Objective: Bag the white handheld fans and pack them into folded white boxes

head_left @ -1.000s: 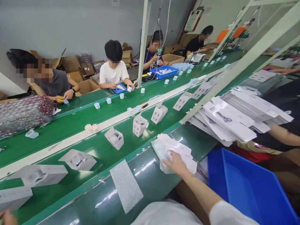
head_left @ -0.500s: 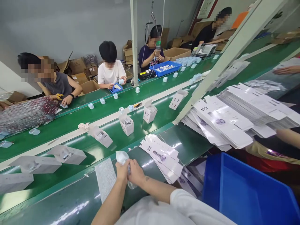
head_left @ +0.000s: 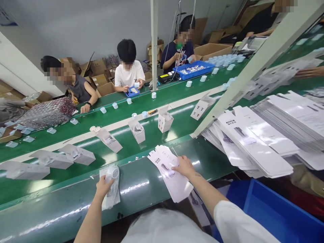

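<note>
My left hand (head_left: 103,186) grips a clear plastic bag (head_left: 110,185) with a small round part inside, pressing it against the foam sheet on the near edge of the green bench. My right hand (head_left: 184,166) lies with spread fingers on a fanned stack of flat white carton blanks (head_left: 170,172) to the right of it. Just beyond both hands, several folded open white boxes (head_left: 137,131) with parts inside ride on the green conveyor belt (head_left: 121,141).
A big pile of flat cartons (head_left: 255,141) lies at the right under a slanted metal post (head_left: 243,79). A blue bin (head_left: 275,216) sits at the lower right. Across the belt several people work among small cups (head_left: 115,105), a blue tray (head_left: 193,69) and cardboard boxes.
My hands have parted. The left one carried the bagged part to the left onto the foam sheet. The right one moved right onto the carton stack. The boxes on the belt shifted.
</note>
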### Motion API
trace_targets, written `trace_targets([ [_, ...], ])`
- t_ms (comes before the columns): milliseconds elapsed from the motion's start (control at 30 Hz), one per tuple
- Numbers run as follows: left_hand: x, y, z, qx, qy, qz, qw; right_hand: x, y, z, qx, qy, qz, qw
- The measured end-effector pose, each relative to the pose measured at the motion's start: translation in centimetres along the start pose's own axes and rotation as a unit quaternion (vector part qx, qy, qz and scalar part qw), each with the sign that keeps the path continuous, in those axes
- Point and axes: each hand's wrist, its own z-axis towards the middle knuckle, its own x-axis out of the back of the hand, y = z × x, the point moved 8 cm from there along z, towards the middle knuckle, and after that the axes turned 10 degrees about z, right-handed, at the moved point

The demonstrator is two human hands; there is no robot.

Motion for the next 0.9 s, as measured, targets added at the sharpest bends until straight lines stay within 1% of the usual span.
trace_targets([
  [67,0.2,0.0,-0.8,0.016,0.039,0.019,0.999,0.2,-0.4,-0.4,-0.003,0.006,-0.003,1.0],
  [100,0.3,0.5,-1.5,0.016,0.069,0.032,0.997,0.4,-0.5,-0.5,-0.003,0.006,0.0,1.0],
  [133,0.4,1.5,-2.4,0.002,0.104,0.043,0.994,0.7,-0.7,-0.7,-0.002,0.0,0.007,1.0],
  [167,0.3,3.1,-3.6,-0.03,0.134,0.049,0.989,1.0,-0.9,-0.8,0.001,-0.012,0.017,1.0],
  [200,-0.2,5.3,-4.9,-0.079,0.153,0.049,0.984,1.2,-1.2,-1.0,0.009,-0.029,0.03,0.999],
  [233,-1.1,8.1,-6.3,-0.142,0.158,0.04,0.976,1.4,-1.7,-1.2,0.023,-0.051,0.046,0.997],
  [267,-2.4,11.3,-7.8,-0.215,0.132,0.016,0.968,1.6,-2.4,-1.5,0.042,-0.073,0.062,0.995],
  [300,-4.0,14.6,-9.3,-0.285,0.086,-0.013,0.955,1.7,-3.2,-2.0,0.064,-0.094,0.076,0.991],
  [333,-5.3,17.7,-10.6,-0.333,0.046,-0.039,0.941,1.8,-4.2,-2.7,0.089,-0.114,0.09,0.985],
  [367,-6.2,20.3,-11.5,-0.352,0.02,-0.06,0.934,1.9,-5.2,-3.4,0.115,-0.129,0.105,0.979],
  [400,-7.0,22.4,-12.0,-0.344,0.0,-0.077,0.936,1.9,-6.2,-4.3,0.14,-0.14,0.123,0.972],
  [433,-7.4,23.8,-12.1,-0.318,-0.015,-0.099,0.943,1.9,-7.2,-5.2,0.163,-0.146,0.144,0.965],
  [467,-7.5,24.7,-12.0,-0.287,-0.024,-0.125,0.949,1.9,-8.0,-6.0,0.184,-0.146,0.165,0.958],
  [533,-7.0,25.1,-11.8,-0.233,-0.029,-0.174,0.956,1.8,-9.3,-7.6,0.219,-0.134,0.204,0.945],
  [600,-5.9,24.6,-11.7,-0.214,-0.032,-0.204,0.955,1.6,-10.2,-8.7,0.237,-0.115,0.219,0.939],
  [700,-3.4,23.5,-11.9,-0.224,-0.029,-0.215,0.95,1.4,-11.7,-9.8,0.249,-0.091,0.211,0.941],
  [767,-1.4,22.7,-11.9,-0.226,-0.033,-0.232,0.946,1.3,-12.9,-10.5,0.256,-0.089,0.194,0.943],
  [833,0.4,22.0,-12.2,-0.233,-0.066,-0.235,0.941,0.8,-14.3,-11.5,0.273,-0.108,0.179,0.939],
  [900,2.3,21.2,-13.1,-0.252,-0.097,-0.196,0.943,0.0,-15.6,-12.6,0.297,-0.145,0.17,0.928],
])
